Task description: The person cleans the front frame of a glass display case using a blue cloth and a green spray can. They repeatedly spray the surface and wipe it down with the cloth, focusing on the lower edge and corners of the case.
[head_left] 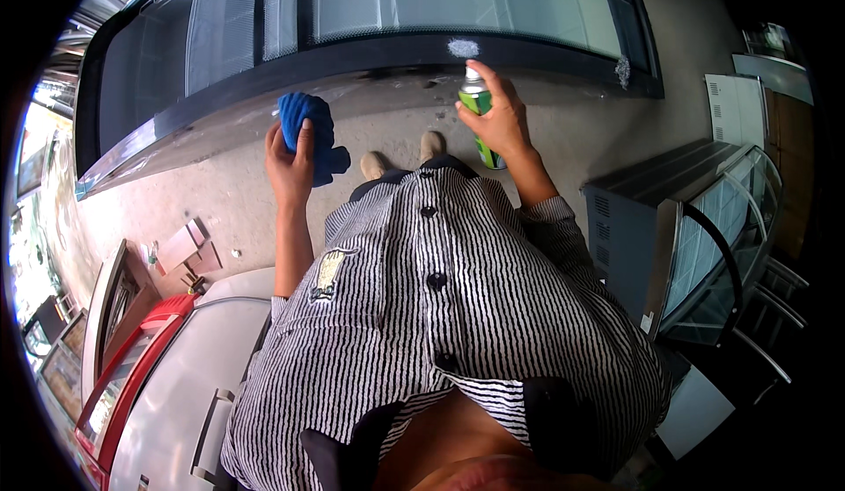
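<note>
A crumpled blue cloth (308, 130) is gripped in my left hand (292, 161), in front of the dark-framed cabinet. My right hand (500, 121) is wrapped round a green spray can (478, 103) with a white top, its index finger on the nozzle. Just past the can, a patch of white foam (463, 48) sits on the black frame (378, 53) of the glass-topped cabinet. Another foam patch (623, 72) clings to the frame near its right corner. Wire baskets or dividers show through the glass (458, 2).
To my right stands a dark grey display case (634, 183) with curved glass. A silver and red appliance (229, 315) is close on my left. Pinkish pieces (182, 246) lie on the concrete floor (238, 183). A white panel (735, 108) stands at the far right.
</note>
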`<state>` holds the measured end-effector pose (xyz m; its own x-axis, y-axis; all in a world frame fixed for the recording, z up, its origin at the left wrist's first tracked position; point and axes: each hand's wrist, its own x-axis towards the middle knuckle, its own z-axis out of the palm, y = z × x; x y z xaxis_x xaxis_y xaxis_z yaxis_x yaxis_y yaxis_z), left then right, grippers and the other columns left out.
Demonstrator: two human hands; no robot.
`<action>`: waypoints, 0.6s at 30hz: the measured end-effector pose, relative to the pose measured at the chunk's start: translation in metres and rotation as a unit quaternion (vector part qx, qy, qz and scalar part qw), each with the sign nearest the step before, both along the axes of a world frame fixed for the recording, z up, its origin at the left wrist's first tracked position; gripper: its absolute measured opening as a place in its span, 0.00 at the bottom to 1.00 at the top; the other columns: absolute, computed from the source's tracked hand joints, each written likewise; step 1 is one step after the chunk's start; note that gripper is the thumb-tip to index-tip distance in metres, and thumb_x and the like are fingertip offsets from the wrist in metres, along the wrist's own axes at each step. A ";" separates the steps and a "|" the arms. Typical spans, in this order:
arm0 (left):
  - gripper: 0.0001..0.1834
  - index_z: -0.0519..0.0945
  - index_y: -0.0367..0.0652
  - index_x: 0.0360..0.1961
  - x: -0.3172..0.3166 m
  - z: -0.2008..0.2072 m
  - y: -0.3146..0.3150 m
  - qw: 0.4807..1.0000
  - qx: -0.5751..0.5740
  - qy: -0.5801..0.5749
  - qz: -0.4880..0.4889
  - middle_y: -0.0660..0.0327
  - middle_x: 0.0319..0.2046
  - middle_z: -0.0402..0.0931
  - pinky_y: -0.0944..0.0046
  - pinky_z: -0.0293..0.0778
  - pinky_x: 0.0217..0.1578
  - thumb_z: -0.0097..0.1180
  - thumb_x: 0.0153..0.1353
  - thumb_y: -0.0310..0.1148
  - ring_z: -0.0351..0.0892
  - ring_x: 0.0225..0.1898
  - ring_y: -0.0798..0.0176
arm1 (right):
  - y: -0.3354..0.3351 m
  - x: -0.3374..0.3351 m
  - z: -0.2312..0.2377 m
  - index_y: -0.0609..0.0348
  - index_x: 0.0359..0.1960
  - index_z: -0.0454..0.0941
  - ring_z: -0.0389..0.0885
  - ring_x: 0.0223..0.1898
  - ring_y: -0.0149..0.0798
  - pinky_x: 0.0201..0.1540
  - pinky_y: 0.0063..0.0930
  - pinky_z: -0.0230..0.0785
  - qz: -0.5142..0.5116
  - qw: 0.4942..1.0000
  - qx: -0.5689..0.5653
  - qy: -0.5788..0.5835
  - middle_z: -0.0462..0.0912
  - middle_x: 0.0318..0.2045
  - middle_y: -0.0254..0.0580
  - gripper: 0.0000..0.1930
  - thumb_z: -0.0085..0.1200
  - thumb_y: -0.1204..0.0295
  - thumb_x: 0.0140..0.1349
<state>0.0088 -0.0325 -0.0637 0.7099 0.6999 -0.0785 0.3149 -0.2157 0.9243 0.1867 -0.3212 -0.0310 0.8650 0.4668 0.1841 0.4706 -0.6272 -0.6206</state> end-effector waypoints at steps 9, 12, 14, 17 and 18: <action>0.25 0.81 0.29 0.49 0.005 0.012 -0.005 1.000 -0.008 0.000 -0.014 0.54 0.51 0.75 0.66 0.74 0.45 0.62 0.66 0.45 0.79 0.46 0.64 | 0.053 -0.018 -0.012 0.37 0.60 0.69 0.81 0.47 0.55 0.47 0.44 0.76 0.081 0.995 0.036 0.043 0.79 0.45 0.48 0.33 0.67 0.66 0.50; 0.24 0.80 0.29 0.48 0.004 0.008 -0.005 1.000 -0.005 -0.004 -0.016 0.54 0.50 0.75 0.66 0.74 0.45 0.62 0.66 0.44 0.79 0.46 0.64 | 0.029 -0.009 -0.014 0.38 0.61 0.68 0.80 0.47 0.54 0.47 0.45 0.75 0.023 0.998 0.012 0.055 0.80 0.45 0.48 0.33 0.67 0.65 0.50; 0.24 0.80 0.29 0.48 0.003 0.009 -0.006 1.000 -0.013 -0.003 -0.010 0.54 0.50 0.75 0.66 0.74 0.46 0.62 0.66 0.44 0.79 0.46 0.63 | 0.005 -0.001 -0.018 0.40 0.60 0.69 0.80 0.48 0.53 0.48 0.45 0.75 -0.033 0.999 0.026 0.012 0.80 0.45 0.48 0.33 0.67 0.65 0.50; 0.23 0.80 0.29 0.48 -0.002 0.002 -0.004 1.000 0.020 0.017 -0.007 0.53 0.49 0.75 0.65 0.74 0.47 0.62 0.66 0.43 0.79 0.47 0.62 | -0.024 0.004 -0.011 0.40 0.60 0.70 0.80 0.49 0.50 0.49 0.44 0.75 -0.110 0.993 0.024 0.034 0.80 0.45 0.45 0.33 0.67 0.65 0.50; 0.23 0.80 0.30 0.48 -0.003 -0.001 -0.003 0.999 0.025 0.023 -0.004 0.53 0.49 0.76 0.65 0.74 0.47 0.62 0.66 0.43 0.79 0.47 0.61 | -0.027 0.004 -0.011 0.39 0.60 0.70 0.80 0.49 0.50 0.49 0.44 0.74 -0.110 0.993 0.023 0.040 0.80 0.45 0.45 0.33 0.67 0.65 0.50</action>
